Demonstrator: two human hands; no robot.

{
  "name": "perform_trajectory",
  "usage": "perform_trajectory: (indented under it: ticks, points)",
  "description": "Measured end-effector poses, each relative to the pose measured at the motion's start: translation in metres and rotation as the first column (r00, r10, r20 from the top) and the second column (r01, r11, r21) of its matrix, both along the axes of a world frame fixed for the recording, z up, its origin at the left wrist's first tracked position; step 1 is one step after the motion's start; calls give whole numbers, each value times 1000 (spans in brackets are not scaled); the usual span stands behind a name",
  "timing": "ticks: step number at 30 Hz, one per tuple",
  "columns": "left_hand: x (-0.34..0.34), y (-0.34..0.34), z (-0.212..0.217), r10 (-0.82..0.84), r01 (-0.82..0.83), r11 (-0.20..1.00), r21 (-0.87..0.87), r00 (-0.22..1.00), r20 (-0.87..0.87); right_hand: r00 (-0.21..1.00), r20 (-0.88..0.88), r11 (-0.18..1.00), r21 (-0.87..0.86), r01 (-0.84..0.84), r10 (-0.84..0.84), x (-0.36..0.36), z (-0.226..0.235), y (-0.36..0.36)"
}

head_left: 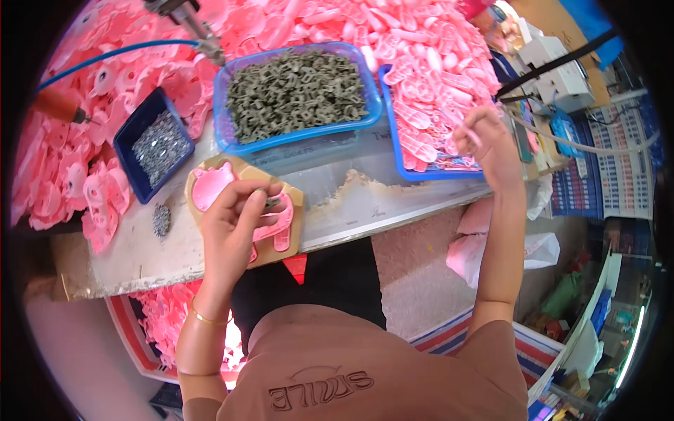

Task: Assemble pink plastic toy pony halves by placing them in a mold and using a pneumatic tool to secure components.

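My left hand [235, 217] is over a tan fixture [295, 231] on the workbench, fingers curled in a pinch. A small dark grey part [272, 202] shows at its fingertips. In the fixture lies a pink plastic shell [212, 186] with a round, eared end, partly hidden by that hand. My right hand [495, 151] is raised above the right edge of a blue tray [435, 175] heaped with pink plastic pieces [414, 116]. Its fingers are closed on a small pink piece [473, 137], whose exact kind I cannot make out.
A clear blue tub [298, 137] of dark grey parts stands behind the fixture. Left of it is a navy tray [144, 188] of screws, with a small screw pile [161, 219] nearby. An orange-handled screwdriver [63, 107] and a metal tool [203, 42] hang overhead. Pink shells [77, 175] cover the back.
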State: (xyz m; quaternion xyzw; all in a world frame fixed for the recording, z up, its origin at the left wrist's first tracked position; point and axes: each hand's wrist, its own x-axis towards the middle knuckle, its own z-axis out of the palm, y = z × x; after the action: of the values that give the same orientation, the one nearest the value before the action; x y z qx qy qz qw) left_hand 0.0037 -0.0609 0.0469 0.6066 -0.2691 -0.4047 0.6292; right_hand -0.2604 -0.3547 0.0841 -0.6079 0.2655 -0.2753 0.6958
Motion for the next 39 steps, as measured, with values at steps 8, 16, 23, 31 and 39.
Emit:
perform_trajectory:
  ticks: [8, 16, 23, 31, 39]
  points:
    - [1, -10, -3, -12, 13, 1000, 22, 999, -35, 837, -265, 871, 22, -491, 478, 99, 3, 116]
    - [1, -3, -2, -6, 9, 1000, 18, 988, -155, 805, -315, 828, -95, -553, 502, 121, -13, 135]
    - [-5, -4, -12, 37, -39, 999, -14, 993, -108, 879, -387, 807, -404, -432, 277, 119, -21, 146]
    - [7, 5, -6, -43, 43, 999, -6, 977, -207, 889, -359, 775, -461, -433, 283, 126, -25, 148]
    - [16, 24, 0, -48, 58, 995, 75, 990, -134, 924, -257, 362, -864, -351, 283, 155, -22, 161]
